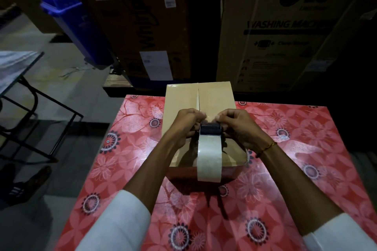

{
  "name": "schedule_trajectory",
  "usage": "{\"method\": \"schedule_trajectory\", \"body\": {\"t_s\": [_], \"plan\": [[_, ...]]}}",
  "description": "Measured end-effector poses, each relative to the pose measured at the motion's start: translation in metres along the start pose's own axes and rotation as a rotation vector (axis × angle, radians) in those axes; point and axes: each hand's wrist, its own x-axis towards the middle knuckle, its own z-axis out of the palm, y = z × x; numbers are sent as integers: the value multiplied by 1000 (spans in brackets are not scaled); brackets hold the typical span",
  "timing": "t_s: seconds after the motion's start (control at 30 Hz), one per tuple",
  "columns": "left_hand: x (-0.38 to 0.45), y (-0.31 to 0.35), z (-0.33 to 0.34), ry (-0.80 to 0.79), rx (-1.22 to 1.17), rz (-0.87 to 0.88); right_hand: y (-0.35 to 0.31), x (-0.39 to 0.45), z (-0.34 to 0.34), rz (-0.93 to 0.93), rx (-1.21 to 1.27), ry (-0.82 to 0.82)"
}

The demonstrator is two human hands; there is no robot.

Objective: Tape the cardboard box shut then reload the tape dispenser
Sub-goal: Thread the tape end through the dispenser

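A brown cardboard box (214,98) sits on the red flowered table (295,159), its two top flaps closed with the seam running away from me. A strip of pale tape (209,157) runs from the box's near side up over the top along the seam. A dark tape dispenser (210,129) rests on the box top at the strip's far end. My left hand (186,123) and my right hand (237,126) grip the dispenser from either side, fingers curled at its front. The tape roll itself is hidden.
Large cartons stand behind the table, one printed with a washing machine label (289,26). A blue plastic bin (69,16) leans at the back left. A black metal frame table (26,91) stands on the floor at the left. A sandalled foot (30,183) shows at lower left.
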Motion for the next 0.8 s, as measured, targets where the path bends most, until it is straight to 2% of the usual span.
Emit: {"method": "schedule_trajectory", "body": {"t_s": [0.17,0.27,0.37,0.43,0.53,0.67,0.8], "plan": [[5,20,-30,-389,-79,-261,-2,-2,2,-17,-15,-11],[6,27,-38,-468,-102,-307,-3,-2,4,-10,-14,-9],[7,25,-44,-574,-259,-323,-1,-1,3,6,24,24],[6,20,-46,-546,-218,-299,1,1,2,4,29,45],[4,5,-40,-407,-38,-153,2,2,3,-4,3,60],[3,-13,-25,-212,-104,-3,3,2,3,-1,14,76],[3,-14,-19,-174,-152,43,3,2,5,13,26,118]]}}
